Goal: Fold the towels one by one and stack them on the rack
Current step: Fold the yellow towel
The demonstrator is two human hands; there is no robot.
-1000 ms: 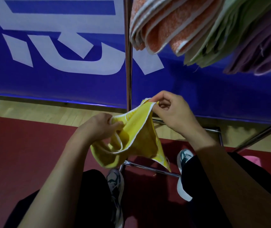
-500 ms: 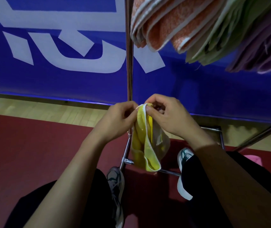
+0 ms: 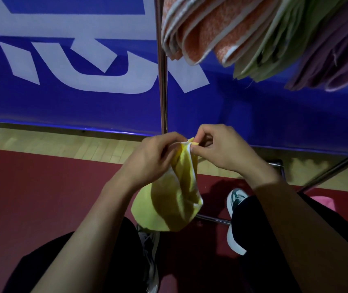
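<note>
Both hands meet at the centre of the frame on one yellow towel (image 3: 168, 204). The left hand (image 3: 154, 159) grips the towel's upper part, fingers curled round the cloth. The right hand (image 3: 221, 149) pinches the white-trimmed top edge between thumb and forefinger, the remaining fingers bent. The two hands sit just beside each other at the top edge. The towel hangs below them in a loose bunch, in front of the person's dark-clothed legs and above the red floor mat (image 3: 31, 197).

The rack (image 3: 162, 81) shows as a vertical metal pole rising above the hands. Stacked folded towels occupy the upper right of the frame: orange towels (image 3: 207, 28), green towels (image 3: 270, 43) and purple towels (image 3: 333, 60). A blue banner (image 3: 84, 106) with white lettering fills the background.
</note>
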